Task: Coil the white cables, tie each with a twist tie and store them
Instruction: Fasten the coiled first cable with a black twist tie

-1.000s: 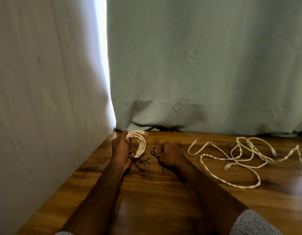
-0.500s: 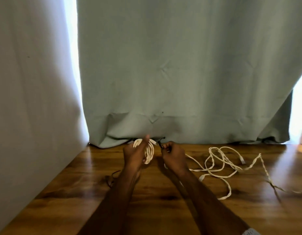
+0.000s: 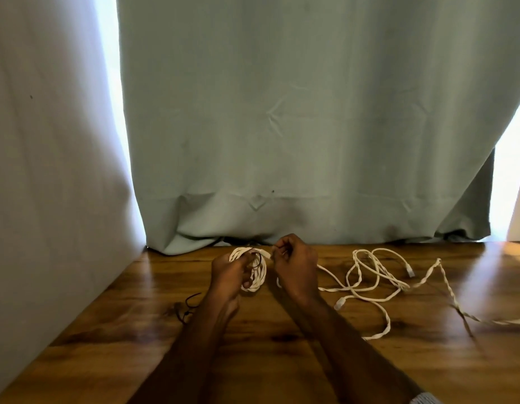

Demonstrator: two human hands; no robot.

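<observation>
Your left hand point(image 3: 229, 272) grips the coiled white cable point(image 3: 254, 271) just above the wooden table point(image 3: 253, 360), with a black twist tie point(image 3: 257, 258) at the coil. Your right hand point(image 3: 295, 265) pinches something small beside it, can't tell what. The loose cables point(image 3: 375, 275) sprawl to the right, and spare ties point(image 3: 188, 307) lie left.

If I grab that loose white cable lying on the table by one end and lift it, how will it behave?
The loose white cable would probably hang limp: it lies in soft, irregular loops. It crosses itself several times, so it may snag or drag as a tangle. It looks thin and likely light, so it should slide easily across the wooden table.
</observation>
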